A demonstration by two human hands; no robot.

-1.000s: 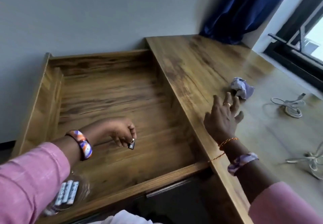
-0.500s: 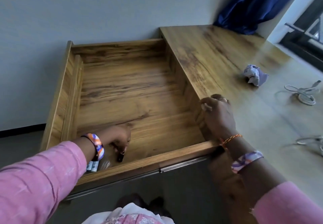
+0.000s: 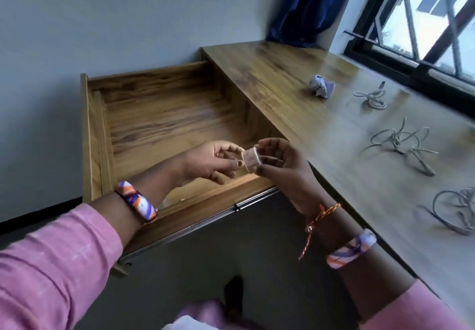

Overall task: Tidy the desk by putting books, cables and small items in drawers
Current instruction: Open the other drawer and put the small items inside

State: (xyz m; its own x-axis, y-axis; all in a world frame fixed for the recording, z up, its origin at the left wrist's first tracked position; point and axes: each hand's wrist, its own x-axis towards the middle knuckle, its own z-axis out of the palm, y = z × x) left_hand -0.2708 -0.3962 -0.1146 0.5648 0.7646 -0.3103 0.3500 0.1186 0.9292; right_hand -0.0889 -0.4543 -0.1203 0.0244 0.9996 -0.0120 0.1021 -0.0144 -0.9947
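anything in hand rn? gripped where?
A small pale block, pinched between both hands over the open drawer: left hand at its left edge, right hand at its right.

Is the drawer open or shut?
Open: the drawer is pulled well out from the desk, its wooden floor exposed.

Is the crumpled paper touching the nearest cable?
Apart. The head view shows bare desk between the crumpled paper and the nearest cable.

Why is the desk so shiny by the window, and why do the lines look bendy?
Head view: daylight from the window glares off the desk top; the wide-angle lens bends and tilts straight edges; the cables and the pink sleeve look smeared and soft.
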